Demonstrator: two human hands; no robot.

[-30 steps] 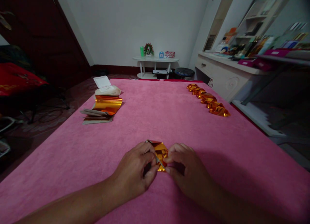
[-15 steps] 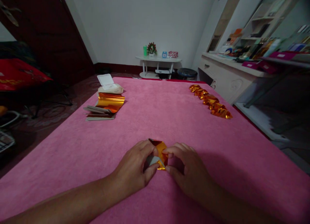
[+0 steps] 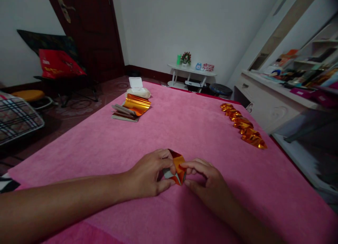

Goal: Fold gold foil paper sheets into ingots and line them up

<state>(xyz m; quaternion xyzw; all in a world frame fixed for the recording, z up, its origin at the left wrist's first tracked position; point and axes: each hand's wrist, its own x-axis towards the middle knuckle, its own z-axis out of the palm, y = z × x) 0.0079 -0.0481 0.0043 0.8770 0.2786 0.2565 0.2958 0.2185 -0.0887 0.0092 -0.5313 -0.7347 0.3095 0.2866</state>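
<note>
A small folded piece of gold foil paper (image 3: pixel 177 167) rests on the pink cloth (image 3: pixel 185 128) near the front. My left hand (image 3: pixel 148 173) pinches its left side, where a grey underside shows. Fingers of my right hand (image 3: pixel 208 182) pinch its right edge. Both hands lie low on the cloth, close together.
A stack of gold foil sheets (image 3: pixel 133 107) and a white tissue pack (image 3: pixel 137 89) lie at the far left. A row of several folded gold pieces (image 3: pixel 244 129) runs along the right edge. A white dresser (image 3: pixel 269 103) stands to the right, a small white table (image 3: pixel 191 75) behind.
The view has swung to the left, showing more of the door and the chair. My hands have kept their grip on the folded foil, which is turned up slightly more.
</note>
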